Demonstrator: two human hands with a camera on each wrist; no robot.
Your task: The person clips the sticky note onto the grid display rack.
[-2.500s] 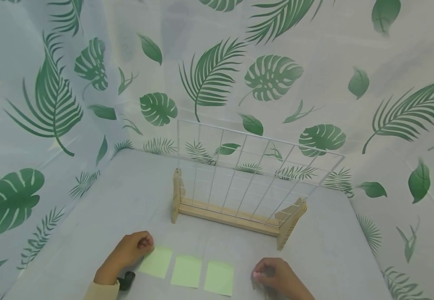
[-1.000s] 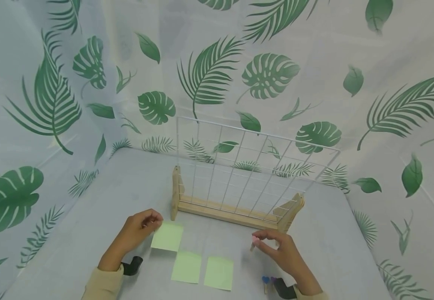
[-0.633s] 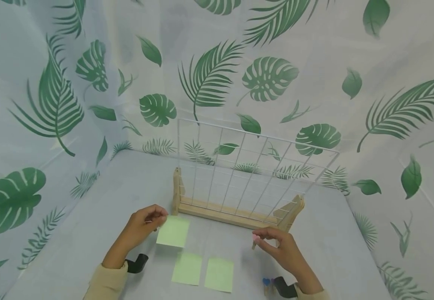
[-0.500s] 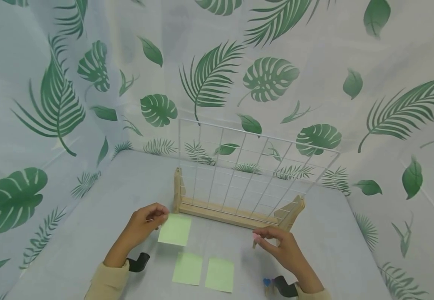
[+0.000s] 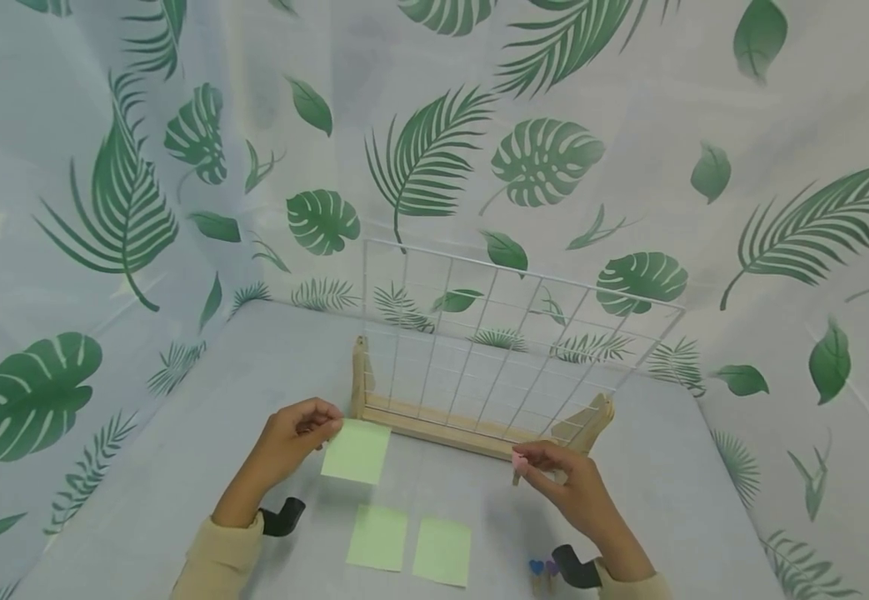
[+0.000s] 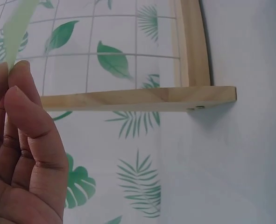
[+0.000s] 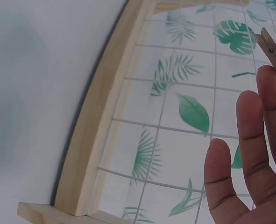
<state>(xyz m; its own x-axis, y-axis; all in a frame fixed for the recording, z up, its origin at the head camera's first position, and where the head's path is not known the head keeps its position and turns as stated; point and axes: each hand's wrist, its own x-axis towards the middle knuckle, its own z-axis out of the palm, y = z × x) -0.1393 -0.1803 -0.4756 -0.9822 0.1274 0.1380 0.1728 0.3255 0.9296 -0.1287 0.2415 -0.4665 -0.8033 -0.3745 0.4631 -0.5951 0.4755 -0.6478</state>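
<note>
Green sticky note (image 5: 356,451) pinched by left hand (image 5: 293,435); small wooden clothespin (image 5: 516,473), seemingly pink-tipped, pinched by right hand (image 5: 565,487). Risk: note bent against wire grid (image 5: 509,333).

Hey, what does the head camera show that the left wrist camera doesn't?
Only the head view shows the right hand pinching a small wooden clothespin, two green notes lying flat on the table, two more clips near the right wrist, and the whole white wire grid.

Only the left wrist view shows the end of the wooden base close up.

Both show the left hand pinching a green note, the grid stand, and the leaf-print backdrop.
</note>
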